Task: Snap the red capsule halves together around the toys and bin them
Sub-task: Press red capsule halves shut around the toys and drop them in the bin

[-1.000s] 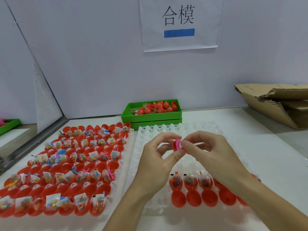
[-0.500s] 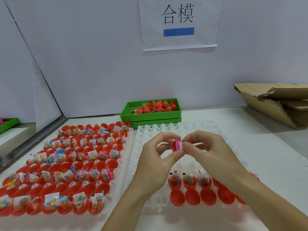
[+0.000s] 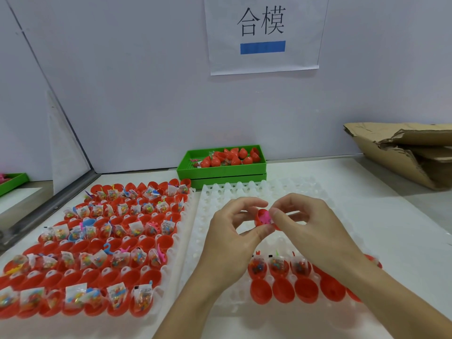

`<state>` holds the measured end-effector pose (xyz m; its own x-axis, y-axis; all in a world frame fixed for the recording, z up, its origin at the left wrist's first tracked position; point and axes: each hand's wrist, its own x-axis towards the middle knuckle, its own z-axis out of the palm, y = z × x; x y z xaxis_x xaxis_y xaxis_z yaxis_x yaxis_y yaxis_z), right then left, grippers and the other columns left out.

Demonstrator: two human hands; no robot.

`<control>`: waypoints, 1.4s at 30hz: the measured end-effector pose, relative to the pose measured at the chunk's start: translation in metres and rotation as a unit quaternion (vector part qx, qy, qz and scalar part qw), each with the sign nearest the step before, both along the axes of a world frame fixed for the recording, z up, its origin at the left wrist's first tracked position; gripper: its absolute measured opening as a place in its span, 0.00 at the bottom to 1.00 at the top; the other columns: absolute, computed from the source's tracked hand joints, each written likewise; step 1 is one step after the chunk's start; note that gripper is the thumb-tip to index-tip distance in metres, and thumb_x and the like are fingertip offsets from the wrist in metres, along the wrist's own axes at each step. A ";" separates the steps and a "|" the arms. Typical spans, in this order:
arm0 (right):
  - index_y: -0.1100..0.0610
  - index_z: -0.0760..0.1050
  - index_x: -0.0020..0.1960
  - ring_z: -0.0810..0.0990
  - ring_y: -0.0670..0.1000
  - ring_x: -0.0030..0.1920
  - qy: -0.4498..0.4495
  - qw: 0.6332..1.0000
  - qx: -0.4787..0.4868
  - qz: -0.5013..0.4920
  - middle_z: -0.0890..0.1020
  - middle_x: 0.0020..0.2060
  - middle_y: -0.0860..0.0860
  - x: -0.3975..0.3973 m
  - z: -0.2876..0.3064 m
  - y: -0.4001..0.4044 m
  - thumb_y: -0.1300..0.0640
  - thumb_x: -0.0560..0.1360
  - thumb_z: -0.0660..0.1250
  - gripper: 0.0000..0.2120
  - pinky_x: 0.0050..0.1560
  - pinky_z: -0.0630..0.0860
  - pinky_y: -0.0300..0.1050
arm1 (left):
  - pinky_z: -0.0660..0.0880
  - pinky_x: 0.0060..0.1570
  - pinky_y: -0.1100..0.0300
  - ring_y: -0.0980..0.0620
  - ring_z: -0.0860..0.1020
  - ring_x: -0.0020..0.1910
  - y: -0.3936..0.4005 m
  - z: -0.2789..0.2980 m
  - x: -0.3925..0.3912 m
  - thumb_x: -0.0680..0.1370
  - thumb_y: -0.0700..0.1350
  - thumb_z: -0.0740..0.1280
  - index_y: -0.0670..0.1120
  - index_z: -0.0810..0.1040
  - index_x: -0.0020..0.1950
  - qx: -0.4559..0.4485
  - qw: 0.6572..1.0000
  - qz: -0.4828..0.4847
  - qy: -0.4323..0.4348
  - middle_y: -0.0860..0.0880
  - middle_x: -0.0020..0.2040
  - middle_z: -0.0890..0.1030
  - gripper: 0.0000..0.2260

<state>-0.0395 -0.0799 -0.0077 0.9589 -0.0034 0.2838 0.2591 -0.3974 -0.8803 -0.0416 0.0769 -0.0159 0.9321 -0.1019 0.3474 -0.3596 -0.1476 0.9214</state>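
Between my two hands, above the white tray (image 3: 325, 201), is a red capsule (image 3: 261, 216) with a pink toy showing at its open seam. My left hand (image 3: 230, 241) pinches it from the left with thumb and fingertips. My right hand (image 3: 310, 223) pinches it from the right. The halves are not fully together. Below my hands, the white tray holds a row of red halves with bagged toys (image 3: 278, 266) and a row of empty red halves (image 3: 283, 289). A green bin (image 3: 221, 171) at the back holds closed red capsules (image 3: 234, 156).
A second tray (image 3: 182, 238) on the left is full of red halves, many with bagged toys. A crumpled cardboard box (image 3: 406, 152) lies at the right back. A wall with a paper sign (image 3: 263, 33) stands behind the bin. Another green bin (image 3: 11, 182) sits at far left.
Both hands stay on the capsule at the same spot. The fingers have shifted slightly around it; the pink toy still shows at the seam.
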 end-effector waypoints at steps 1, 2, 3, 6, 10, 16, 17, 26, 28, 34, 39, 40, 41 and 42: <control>0.48 0.82 0.41 0.83 0.42 0.45 0.001 1.000 0.000 -0.001 0.85 0.40 0.43 0.000 0.000 0.000 0.51 0.75 0.68 0.05 0.49 0.79 0.42 | 0.77 0.45 0.70 0.58 0.81 0.52 0.000 0.000 0.000 0.72 0.42 0.77 0.53 0.83 0.54 -0.003 1.000 0.000 0.001 0.54 0.47 0.83 0.13; 0.48 0.82 0.41 0.83 0.43 0.44 0.002 1.000 -0.002 -0.002 0.85 0.40 0.43 0.000 0.001 -0.001 0.52 0.75 0.69 0.05 0.50 0.79 0.42 | 0.77 0.45 0.71 0.58 0.81 0.52 0.001 0.000 0.000 0.71 0.42 0.77 0.53 0.83 0.55 -0.005 1.000 0.000 -0.001 0.53 0.47 0.83 0.14; 0.48 0.82 0.41 0.83 0.43 0.45 0.001 1.000 -0.002 -0.001 0.85 0.40 0.44 0.000 0.001 -0.001 0.53 0.75 0.69 0.05 0.50 0.79 0.42 | 0.77 0.45 0.71 0.58 0.81 0.52 0.001 0.001 0.000 0.71 0.42 0.77 0.52 0.83 0.55 -0.004 1.000 0.000 -0.005 0.53 0.48 0.83 0.14; 0.48 0.82 0.41 0.83 0.43 0.45 -0.007 1.000 -0.003 -0.002 0.85 0.40 0.44 -0.001 0.002 0.000 0.53 0.74 0.70 0.04 0.50 0.79 0.42 | 0.77 0.45 0.70 0.58 0.81 0.52 0.000 0.001 -0.001 0.70 0.45 0.77 0.49 0.83 0.52 -0.005 1.000 -0.001 -0.015 0.52 0.49 0.83 0.12; 0.48 0.82 0.41 0.83 0.43 0.45 -0.011 1.000 -0.009 0.003 0.85 0.41 0.44 -0.002 0.003 -0.001 0.54 0.75 0.70 0.05 0.50 0.79 0.41 | 0.78 0.44 0.69 0.58 0.81 0.52 -0.001 0.000 -0.001 0.73 0.40 0.76 0.48 0.83 0.51 -0.014 1.000 -0.008 -0.015 0.51 0.49 0.82 0.08; 0.44 0.80 0.47 0.81 0.36 0.49 -0.037 0.999 -0.002 0.006 0.84 0.44 0.38 -0.001 0.007 -0.004 0.48 0.77 0.65 0.05 0.45 0.73 0.35 | 0.79 0.44 0.67 0.54 0.82 0.51 -0.001 0.002 -0.002 0.73 0.36 0.75 0.48 0.83 0.51 -0.042 0.999 -0.014 -0.016 0.49 0.50 0.83 0.10; 0.44 0.80 0.49 0.80 0.35 0.51 -0.046 0.999 0.001 -0.003 0.84 0.45 0.38 0.000 0.008 -0.008 0.47 0.78 0.64 0.07 0.45 0.73 0.35 | 0.79 0.44 0.67 0.54 0.82 0.50 -0.001 0.002 -0.002 0.73 0.35 0.75 0.48 0.83 0.52 -0.048 0.999 -0.012 -0.018 0.49 0.50 0.83 0.11; 0.54 0.81 0.60 0.86 0.56 0.50 0.122 0.956 0.199 0.178 0.86 0.51 0.55 0.007 0.017 -0.025 0.60 0.77 0.64 0.13 0.49 0.82 0.46 | 0.79 0.56 0.53 0.47 0.83 0.53 0.004 0.002 0.002 0.73 0.38 0.75 0.47 0.83 0.53 -0.150 0.988 -0.024 0.025 0.46 0.50 0.84 0.10; 0.55 0.81 0.60 0.87 0.57 0.50 0.099 0.961 0.174 0.193 0.87 0.50 0.53 0.005 0.016 -0.023 0.64 0.79 0.65 0.12 0.47 0.82 0.42 | 0.79 0.56 0.52 0.47 0.83 0.53 0.005 0.002 0.003 0.73 0.38 0.75 0.47 0.83 0.52 -0.150 0.988 -0.019 0.026 0.46 0.50 0.84 0.10; 0.52 0.83 0.53 0.86 0.50 0.43 -0.011 0.991 0.084 0.101 0.87 0.42 0.50 0.003 0.017 -0.020 0.64 0.75 0.72 0.10 0.45 0.82 0.40 | 0.80 0.53 0.59 0.52 0.83 0.50 0.004 0.002 0.003 0.72 0.36 0.76 0.47 0.83 0.50 -0.081 0.997 -0.001 -0.010 0.52 0.46 0.85 0.10; 0.48 0.84 0.51 0.86 0.48 0.43 -0.032 0.995 0.038 0.089 0.87 0.42 0.47 0.001 0.014 -0.017 0.60 0.73 0.75 0.09 0.47 0.82 0.43 | 0.79 0.48 0.64 0.51 0.82 0.50 0.002 0.001 0.003 0.71 0.33 0.77 0.48 0.83 0.48 -0.060 0.998 0.007 -0.035 0.49 0.48 0.83 0.12; 0.49 0.84 0.51 0.86 0.48 0.43 -0.037 0.995 0.038 0.086 0.87 0.42 0.47 0.000 0.013 -0.017 0.60 0.73 0.75 0.09 0.48 0.82 0.43 | 0.79 0.47 0.64 0.51 0.82 0.50 0.002 0.001 0.003 0.71 0.33 0.77 0.48 0.83 0.48 -0.061 0.997 0.007 -0.035 0.49 0.48 0.83 0.12; 0.49 0.84 0.51 0.86 0.47 0.44 -0.040 0.995 0.042 0.086 0.87 0.41 0.47 0.001 0.013 -0.016 0.60 0.73 0.75 0.09 0.48 0.82 0.43 | 0.79 0.46 0.64 0.51 0.82 0.50 0.002 0.001 0.003 0.71 0.33 0.76 0.47 0.83 0.48 -0.061 0.997 0.007 -0.036 0.48 0.48 0.83 0.12; 0.49 0.84 0.51 0.86 0.47 0.44 -0.041 0.994 0.044 0.086 0.87 0.41 0.47 0.001 0.012 -0.015 0.60 0.73 0.75 0.09 0.48 0.82 0.42 | 0.80 0.46 0.64 0.51 0.82 0.50 0.001 0.001 0.002 0.71 0.33 0.76 0.47 0.83 0.49 -0.061 0.997 0.007 -0.036 0.48 0.48 0.82 0.12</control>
<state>-0.0389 -0.0954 0.0043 0.9209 0.1294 0.3678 0.3895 -0.2631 -0.8826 -0.0392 0.0781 -0.0153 0.9055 -0.0422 0.4221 -0.4237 -0.0405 0.9049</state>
